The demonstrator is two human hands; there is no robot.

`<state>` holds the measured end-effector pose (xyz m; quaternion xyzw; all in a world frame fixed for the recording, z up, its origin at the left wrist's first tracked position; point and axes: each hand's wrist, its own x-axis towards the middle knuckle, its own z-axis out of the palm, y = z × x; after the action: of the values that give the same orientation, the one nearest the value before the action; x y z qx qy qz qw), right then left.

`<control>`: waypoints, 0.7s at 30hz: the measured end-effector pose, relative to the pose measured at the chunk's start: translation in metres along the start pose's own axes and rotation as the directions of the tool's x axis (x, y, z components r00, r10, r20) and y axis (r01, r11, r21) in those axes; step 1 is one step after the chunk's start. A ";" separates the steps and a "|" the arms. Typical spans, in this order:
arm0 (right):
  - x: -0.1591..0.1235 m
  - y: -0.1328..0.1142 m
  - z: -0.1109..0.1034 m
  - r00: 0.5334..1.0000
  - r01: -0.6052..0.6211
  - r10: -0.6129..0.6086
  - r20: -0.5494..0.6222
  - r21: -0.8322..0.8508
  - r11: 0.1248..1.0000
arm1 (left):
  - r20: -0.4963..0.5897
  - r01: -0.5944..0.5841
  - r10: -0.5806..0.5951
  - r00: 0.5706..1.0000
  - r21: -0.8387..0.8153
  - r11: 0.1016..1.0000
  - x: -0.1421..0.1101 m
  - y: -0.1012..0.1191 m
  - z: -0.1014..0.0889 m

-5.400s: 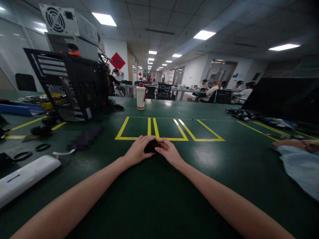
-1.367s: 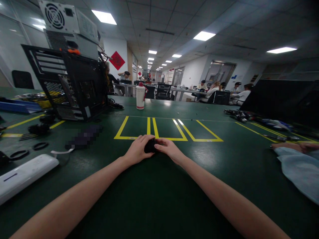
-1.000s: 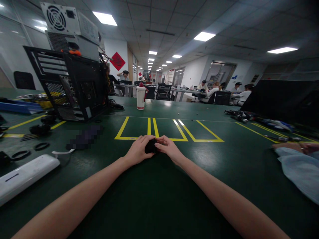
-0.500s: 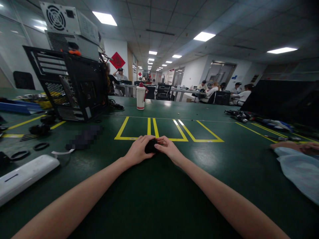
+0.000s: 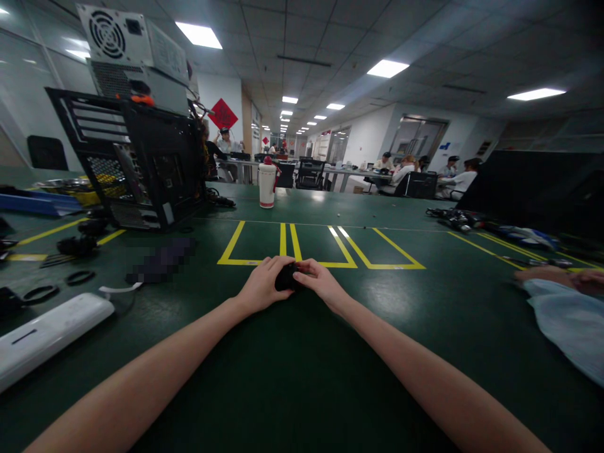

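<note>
Both hands meet over the green table, just in front of the yellow tape outlines. Between them is a small dark object, black and rounded; its kind I cannot make out, as fingers cover much of it. My left hand wraps round its left side, thumb below and fingers over the top. From the right, my right hand pinches at its edge with thumb and fingertips.
To the left stand a black computer case with power supplies on top, and a white power strip. A white tumbler is at the back. Another person's sleeve rests at right, near cables.
Almost nothing differs: both hands keep their hold on the black object, and the view has shifted very slightly.
</note>
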<state>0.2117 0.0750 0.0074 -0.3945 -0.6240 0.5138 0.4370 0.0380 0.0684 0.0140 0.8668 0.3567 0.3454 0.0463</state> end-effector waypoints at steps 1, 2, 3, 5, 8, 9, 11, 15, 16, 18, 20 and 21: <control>0.001 0.001 -0.001 1.000 -0.008 0.008 0.011 -0.002 1.000 | 0.002 0.001 -0.001 1.000 -0.001 1.000 0.000 0.000 0.000; 0.001 0.002 -0.001 1.000 -0.008 0.008 0.027 0.003 1.000 | 0.005 0.004 -0.004 1.000 -0.003 1.000 0.000 0.000 0.000; 0.001 0.002 -0.002 0.999 -0.002 0.001 0.046 0.014 1.000 | 0.005 0.006 -0.006 1.000 -0.005 1.000 0.000 0.000 0.000; -0.001 0.001 -0.002 0.997 0.029 -0.032 0.073 0.047 0.998 | -0.001 0.008 -0.008 1.000 -0.008 1.000 0.000 0.000 0.001; -0.004 -0.002 -0.001 0.995 0.053 -0.058 0.076 0.067 0.996 | -0.008 0.006 -0.006 1.000 -0.007 1.000 0.000 0.000 0.001; -0.004 -0.002 0.000 0.996 0.055 -0.059 0.067 0.059 0.997 | -0.008 0.005 -0.005 1.000 -0.007 1.000 0.000 0.000 0.001; -0.004 -0.002 0.000 0.997 0.059 -0.060 0.040 0.033 0.998 | -0.002 0.004 -0.004 1.000 -0.004 1.000 0.000 0.000 0.000; -0.001 0.001 0.000 1.000 0.017 -0.017 0.003 0.010 1.000 | -0.002 0.002 -0.002 1.000 0.005 1.000 0.001 -0.001 0.001; 0.000 0.002 0.000 1.000 0.008 -0.008 0.011 0.018 1.000 | -0.004 0.001 -0.001 1.000 0.007 1.000 0.001 -0.001 0.001; 0.000 0.002 -0.001 0.999 0.015 -0.017 0.045 0.046 0.999 | -0.011 -0.002 0.002 1.000 0.007 1.000 0.001 -0.001 0.001; -0.001 0.001 -0.001 0.996 0.035 -0.041 0.080 0.081 0.996 | -0.012 -0.002 0.002 1.000 0.005 1.000 0.001 -0.001 0.002; -0.002 0.000 -0.001 0.995 0.039 -0.047 0.087 0.090 0.995 | -0.012 0.000 0.000 1.000 0.005 1.000 0.000 -0.001 0.002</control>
<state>0.2130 0.0733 0.0068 -0.3379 -0.6279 0.5485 0.4367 0.0390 0.0694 0.0128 0.8649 0.3578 0.3496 0.0420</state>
